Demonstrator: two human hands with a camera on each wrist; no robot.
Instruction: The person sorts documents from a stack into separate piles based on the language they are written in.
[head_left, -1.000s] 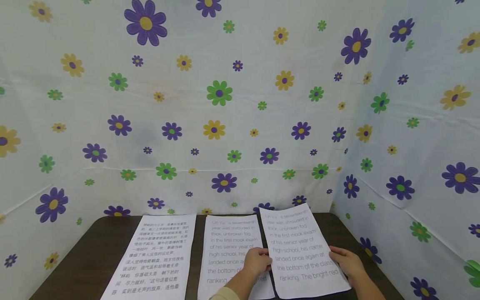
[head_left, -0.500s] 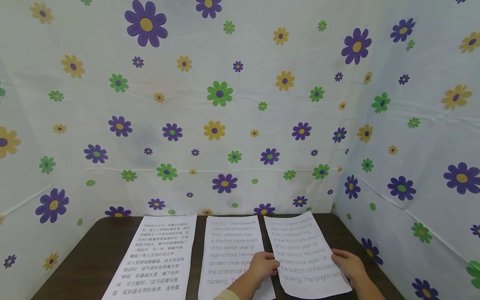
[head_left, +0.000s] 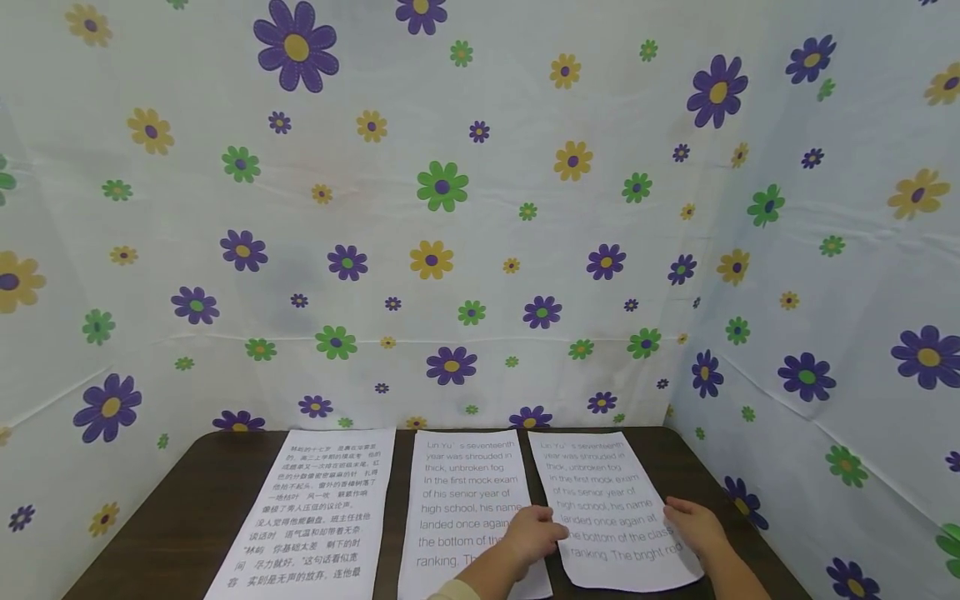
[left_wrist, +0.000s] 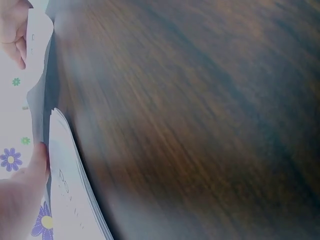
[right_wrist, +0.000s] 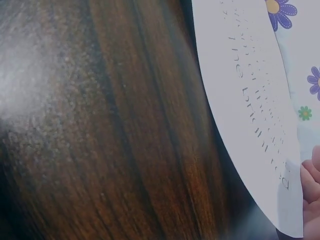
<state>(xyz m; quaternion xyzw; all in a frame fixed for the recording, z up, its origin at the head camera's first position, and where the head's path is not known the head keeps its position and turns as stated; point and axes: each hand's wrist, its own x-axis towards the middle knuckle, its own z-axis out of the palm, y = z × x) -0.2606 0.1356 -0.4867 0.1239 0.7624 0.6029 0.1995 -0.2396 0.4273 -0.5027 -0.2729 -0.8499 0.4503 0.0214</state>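
A white sheet of paper printed with English text is at the right of the dark wooden table. My left hand pinches its left edge, and my right hand grips the right edge. The sheet's far end lies low over the tabletop, while its near part bows between the hands. In the right wrist view the near edge of the paper curves above the wood, with fingers at its side. In the left wrist view the left thumb shows beside a thin stack of paper.
A middle stack with the same English text lies partly under my left forearm. Farther left are pages with Chinese text. The dark table meets a flower-patterned cloth at the back and right.
The held sheet has come down, its far edge dropping toward the table and shifting slightly right. My left hand has moved a little right and nearer; the right hand has barely moved.
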